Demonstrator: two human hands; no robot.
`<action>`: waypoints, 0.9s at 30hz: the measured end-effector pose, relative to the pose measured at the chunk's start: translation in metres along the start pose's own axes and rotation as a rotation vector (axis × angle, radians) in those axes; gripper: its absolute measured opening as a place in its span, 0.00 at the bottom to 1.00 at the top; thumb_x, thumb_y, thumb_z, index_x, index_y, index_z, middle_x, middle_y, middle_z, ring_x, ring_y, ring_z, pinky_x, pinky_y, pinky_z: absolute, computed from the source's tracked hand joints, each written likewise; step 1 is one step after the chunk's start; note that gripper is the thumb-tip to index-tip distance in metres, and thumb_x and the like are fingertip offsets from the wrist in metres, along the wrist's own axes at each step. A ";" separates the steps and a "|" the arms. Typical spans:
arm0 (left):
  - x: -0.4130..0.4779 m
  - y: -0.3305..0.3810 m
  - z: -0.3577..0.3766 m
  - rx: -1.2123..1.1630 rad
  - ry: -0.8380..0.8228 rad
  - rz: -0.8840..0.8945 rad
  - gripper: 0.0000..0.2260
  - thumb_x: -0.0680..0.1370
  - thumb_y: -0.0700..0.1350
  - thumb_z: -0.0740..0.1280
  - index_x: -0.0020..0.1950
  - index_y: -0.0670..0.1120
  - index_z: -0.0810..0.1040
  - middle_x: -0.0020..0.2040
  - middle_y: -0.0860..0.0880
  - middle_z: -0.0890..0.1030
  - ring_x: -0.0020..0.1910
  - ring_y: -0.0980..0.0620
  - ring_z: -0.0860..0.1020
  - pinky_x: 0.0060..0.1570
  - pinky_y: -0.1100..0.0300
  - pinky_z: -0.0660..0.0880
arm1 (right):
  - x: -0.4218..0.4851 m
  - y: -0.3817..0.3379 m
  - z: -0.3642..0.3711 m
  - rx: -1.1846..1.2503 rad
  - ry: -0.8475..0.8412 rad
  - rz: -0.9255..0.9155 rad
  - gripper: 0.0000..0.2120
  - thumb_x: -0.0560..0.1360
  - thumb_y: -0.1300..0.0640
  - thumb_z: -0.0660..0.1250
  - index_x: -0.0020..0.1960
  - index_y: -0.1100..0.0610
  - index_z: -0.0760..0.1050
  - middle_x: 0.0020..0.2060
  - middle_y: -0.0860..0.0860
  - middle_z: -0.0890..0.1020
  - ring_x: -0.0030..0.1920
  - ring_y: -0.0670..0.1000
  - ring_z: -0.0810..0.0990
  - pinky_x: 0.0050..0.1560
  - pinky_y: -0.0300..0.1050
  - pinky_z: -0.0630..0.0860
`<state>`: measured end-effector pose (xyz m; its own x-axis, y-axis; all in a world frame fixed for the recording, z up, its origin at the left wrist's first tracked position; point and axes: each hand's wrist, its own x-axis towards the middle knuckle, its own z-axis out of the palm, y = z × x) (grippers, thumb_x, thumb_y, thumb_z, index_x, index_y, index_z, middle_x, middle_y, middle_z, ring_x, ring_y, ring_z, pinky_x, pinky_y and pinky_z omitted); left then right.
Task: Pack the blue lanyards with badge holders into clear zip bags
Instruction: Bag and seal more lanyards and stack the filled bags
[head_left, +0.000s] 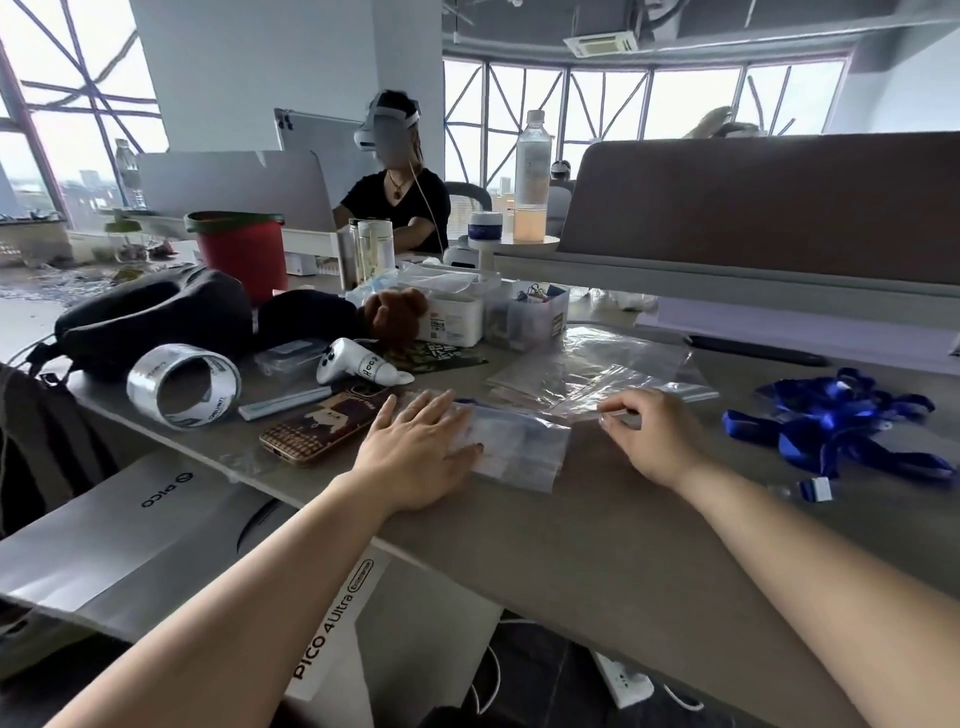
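A person's left hand (415, 451) lies flat, fingers spread and palm down, on one end of a clear zip bag (511, 448) on a grey desk (597, 545). The right hand (655, 435) is pinched closed on the bag's far end, where the zip strip appears to run. The bag stretches between the two hands with its long axis running left hand to right hand. A pale shape and a hint of blue show through the plastic, which suggests a badge holder and lanyard already inside, though the film is too hazy to be sure.

The pile of loose blue lanyards (836, 421) sits well to the outside of the right hand, apart from it, with a white-tipped clip end (816, 488) nearest the desk edge. The right hand is plainly the nearer one for the next reach. A stack of empty clear bags (592, 369) lies just beyond the pinch, between the hands and the back of the desk.

The step in hand looks like pressing the zip shut.

Outside the left hand lie a phone (324, 423) in a patterned case, a white controller (353, 364) and a roll of tape (184, 384) whose print is too small to read. Below the desk edge, a grey box (104, 535) reads "PICO" and a white box (337, 623) reads "PICO 4 Ultra". A second person (395, 176) wearing a headset sits across the desk.
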<state>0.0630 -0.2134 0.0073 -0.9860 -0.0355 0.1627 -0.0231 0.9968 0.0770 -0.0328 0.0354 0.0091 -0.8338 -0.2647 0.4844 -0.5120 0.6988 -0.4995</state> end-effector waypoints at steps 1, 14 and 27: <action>0.001 0.003 0.000 -0.024 0.028 0.010 0.26 0.79 0.63 0.49 0.76 0.59 0.51 0.78 0.55 0.48 0.77 0.56 0.43 0.74 0.50 0.38 | 0.002 0.006 -0.004 -0.095 -0.009 0.021 0.07 0.74 0.57 0.68 0.51 0.54 0.81 0.51 0.52 0.82 0.54 0.55 0.78 0.52 0.46 0.73; 0.013 0.052 -0.002 -0.195 0.233 0.133 0.19 0.79 0.58 0.57 0.69 0.57 0.69 0.71 0.60 0.68 0.70 0.56 0.64 0.72 0.56 0.52 | 0.026 0.020 0.001 -0.460 -0.107 -0.013 0.10 0.76 0.56 0.60 0.49 0.47 0.79 0.54 0.47 0.80 0.60 0.52 0.71 0.58 0.47 0.63; 0.053 0.200 -0.002 -0.740 0.093 0.125 0.11 0.79 0.53 0.60 0.51 0.50 0.80 0.48 0.44 0.82 0.51 0.43 0.78 0.47 0.55 0.72 | -0.037 0.096 -0.112 -0.459 0.223 -0.094 0.08 0.71 0.55 0.65 0.42 0.49 0.83 0.42 0.47 0.84 0.44 0.55 0.79 0.47 0.49 0.68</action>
<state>0.0061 -0.0162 0.0333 -0.9554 0.0360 0.2930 0.2368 0.6862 0.6878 -0.0284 0.1864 0.0233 -0.6987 -0.2269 0.6785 -0.3976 0.9116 -0.1046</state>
